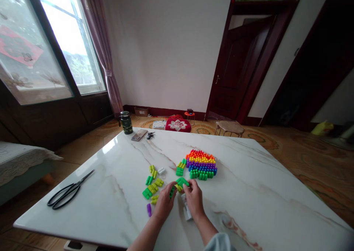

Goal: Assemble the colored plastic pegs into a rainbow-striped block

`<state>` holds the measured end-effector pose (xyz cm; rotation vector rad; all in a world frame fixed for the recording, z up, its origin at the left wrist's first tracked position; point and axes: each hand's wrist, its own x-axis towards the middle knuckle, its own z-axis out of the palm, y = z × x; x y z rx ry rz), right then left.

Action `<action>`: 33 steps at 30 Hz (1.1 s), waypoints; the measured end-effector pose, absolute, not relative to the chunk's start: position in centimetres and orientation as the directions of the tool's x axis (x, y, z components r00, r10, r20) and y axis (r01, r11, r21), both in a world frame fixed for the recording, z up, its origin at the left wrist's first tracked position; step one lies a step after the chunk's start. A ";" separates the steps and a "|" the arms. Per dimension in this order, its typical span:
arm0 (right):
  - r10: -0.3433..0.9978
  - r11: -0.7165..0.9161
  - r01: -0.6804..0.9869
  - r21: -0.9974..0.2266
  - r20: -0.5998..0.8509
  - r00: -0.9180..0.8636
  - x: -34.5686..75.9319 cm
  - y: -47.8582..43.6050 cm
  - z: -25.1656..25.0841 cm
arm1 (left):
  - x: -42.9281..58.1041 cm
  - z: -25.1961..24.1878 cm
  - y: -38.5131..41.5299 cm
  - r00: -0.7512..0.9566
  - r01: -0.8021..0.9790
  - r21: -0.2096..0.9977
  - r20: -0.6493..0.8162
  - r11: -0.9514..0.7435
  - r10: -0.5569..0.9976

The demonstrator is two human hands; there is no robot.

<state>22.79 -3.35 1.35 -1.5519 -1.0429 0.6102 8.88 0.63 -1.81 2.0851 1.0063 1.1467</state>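
My left hand (165,202) is closed around a green plastic piece (172,192) whose hollow ends face outward. Close beside it, my right hand (194,198) pinches a group of green peg-like pieces (182,181), with yellow-green ones just under it. White pieces (187,212) lie partly hidden under my right hand. Left of my hands are scattered yellow-green pieces (153,188), green pieces (146,193) and one purple piece (149,209). Beyond my right hand, rows of rounded pegs (201,165) stand packed together in red, orange, yellow, purple, blue and green.
Black-handled scissors (66,194) lie on the left of the marble-patterned table (249,199). At its far left corner stand a camouflage flask (126,122), a phone (139,135) and keys (150,135). A stool (229,127) is behind the table.
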 end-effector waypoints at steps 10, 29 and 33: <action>0.994 -0.109 0.417 -0.902 -0.099 0.044 27.9 -0.2 12.1 | 8.8 -2.0 0.8 0.400 0.361 0.720 0.455 -0.593 0.796; 0.754 -0.275 0.849 -0.451 0.447 0.482 37.1 -5.0 -0.7 | 8.8 -2.8 1.1 0.380 0.371 0.725 0.452 -0.581 0.807; 0.736 -0.226 0.861 -0.456 0.499 0.458 36.6 -4.5 -1.9 | 8.8 -2.8 1.0 0.380 0.379 0.717 0.456 -0.585 0.805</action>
